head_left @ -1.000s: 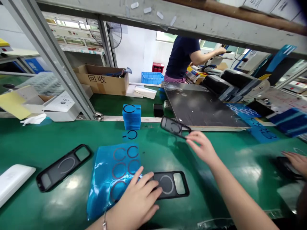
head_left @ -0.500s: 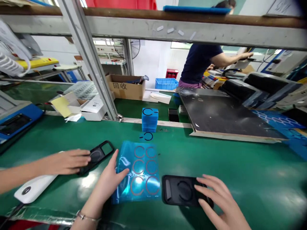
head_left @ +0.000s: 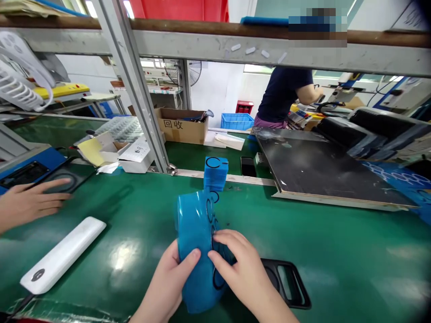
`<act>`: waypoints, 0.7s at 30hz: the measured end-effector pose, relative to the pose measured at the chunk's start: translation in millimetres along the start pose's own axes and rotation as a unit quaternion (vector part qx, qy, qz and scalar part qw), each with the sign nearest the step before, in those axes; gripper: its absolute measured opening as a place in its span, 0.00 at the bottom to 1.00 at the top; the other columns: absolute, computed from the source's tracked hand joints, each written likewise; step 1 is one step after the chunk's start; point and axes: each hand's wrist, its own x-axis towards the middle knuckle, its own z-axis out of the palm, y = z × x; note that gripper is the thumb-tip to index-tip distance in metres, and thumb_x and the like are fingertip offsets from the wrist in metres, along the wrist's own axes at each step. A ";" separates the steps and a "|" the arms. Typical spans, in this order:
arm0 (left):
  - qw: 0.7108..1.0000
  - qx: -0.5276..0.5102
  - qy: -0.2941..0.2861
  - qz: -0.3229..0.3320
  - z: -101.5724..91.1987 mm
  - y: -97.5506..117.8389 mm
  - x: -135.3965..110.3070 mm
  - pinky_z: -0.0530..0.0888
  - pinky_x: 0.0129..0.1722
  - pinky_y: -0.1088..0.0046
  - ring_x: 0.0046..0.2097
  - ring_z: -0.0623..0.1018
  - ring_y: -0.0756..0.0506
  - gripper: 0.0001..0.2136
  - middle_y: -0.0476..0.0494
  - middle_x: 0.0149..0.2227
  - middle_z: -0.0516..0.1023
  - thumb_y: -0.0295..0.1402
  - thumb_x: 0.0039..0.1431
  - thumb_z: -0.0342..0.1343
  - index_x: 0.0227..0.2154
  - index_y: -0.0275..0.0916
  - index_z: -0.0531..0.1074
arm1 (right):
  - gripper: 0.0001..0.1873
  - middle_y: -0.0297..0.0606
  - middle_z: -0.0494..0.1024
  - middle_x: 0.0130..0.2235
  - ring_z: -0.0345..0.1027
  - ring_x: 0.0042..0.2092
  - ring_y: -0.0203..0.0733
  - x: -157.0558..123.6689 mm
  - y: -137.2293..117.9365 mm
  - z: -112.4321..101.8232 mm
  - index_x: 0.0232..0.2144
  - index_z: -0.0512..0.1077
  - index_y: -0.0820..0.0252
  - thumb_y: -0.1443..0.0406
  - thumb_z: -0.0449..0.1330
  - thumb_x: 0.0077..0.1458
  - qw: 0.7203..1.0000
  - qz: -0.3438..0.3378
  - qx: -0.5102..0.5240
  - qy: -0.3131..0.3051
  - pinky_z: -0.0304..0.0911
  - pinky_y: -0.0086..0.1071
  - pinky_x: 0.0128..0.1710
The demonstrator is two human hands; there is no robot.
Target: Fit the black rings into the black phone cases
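My left hand (head_left: 168,278) grips a glossy blue sheet of ring stickers (head_left: 195,229), lifted and bent into a curve, with the thumb across its front. Dark rings show along the fold on its right side. At that fold my right hand (head_left: 244,269) has its index finger and thumb on the sheet beside one ring; whether the ring has come loose, I cannot tell. Below my right hand lies a black phone case (head_left: 292,285), partly hidden, its large cutout to the right. A stack of blue sheets (head_left: 215,174) stands beyond the held sheet, with a loose dark ring (head_left: 214,196) before it.
At left, another person's hand (head_left: 37,199) touches a dark phone case (head_left: 69,179). A white handheld device (head_left: 63,253) lies on the green mat. A black board (head_left: 313,166) sits back right; a metal post (head_left: 134,85) and cardboard box (head_left: 183,128) stand behind.
The blue sheet was flat; now both my hands hold it up, bent. My right hand left the black case, whose cutout now faces right. The other person's hand and case moved left.
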 end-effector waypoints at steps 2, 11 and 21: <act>1.000 0.001 -0.002 0.009 1.0 -2.7 1.2 0.80 0.39 0.64 0.38 0.82 0.38 0.22 0.39 0.37 0.83 0.45 0.46 0.71 0.41 0.37 0.77 | 0.08 0.41 0.82 0.44 0.76 0.47 0.48 0.0 -2.7 -5.0 0.41 0.77 0.53 0.62 0.62 0.59 1.000 0.013 0.020 -0.008 0.73 0.41 0.48; 0.999 -0.012 -0.035 -0.007 3.6 -3.6 6.0 0.80 0.41 0.62 0.43 0.82 0.35 0.23 0.37 0.42 0.83 0.43 0.48 0.70 0.45 0.39 0.77 | 0.06 0.39 0.83 0.39 0.78 0.41 0.44 1.7 1.6 -21.0 0.37 0.81 0.51 0.63 0.63 0.59 0.997 0.013 0.076 0.005 0.75 0.36 0.42; 1.000 -0.011 -0.007 0.002 6.0 -7.9 1.6 0.80 0.44 0.60 0.44 0.82 0.35 0.23 0.38 0.43 0.83 0.44 0.47 0.71 0.45 0.40 0.76 | 0.10 0.39 0.84 0.39 0.78 0.41 0.44 -1.4 0.1 -20.0 0.40 0.80 0.52 0.67 0.60 0.60 0.996 -0.075 0.020 0.041 0.75 0.38 0.42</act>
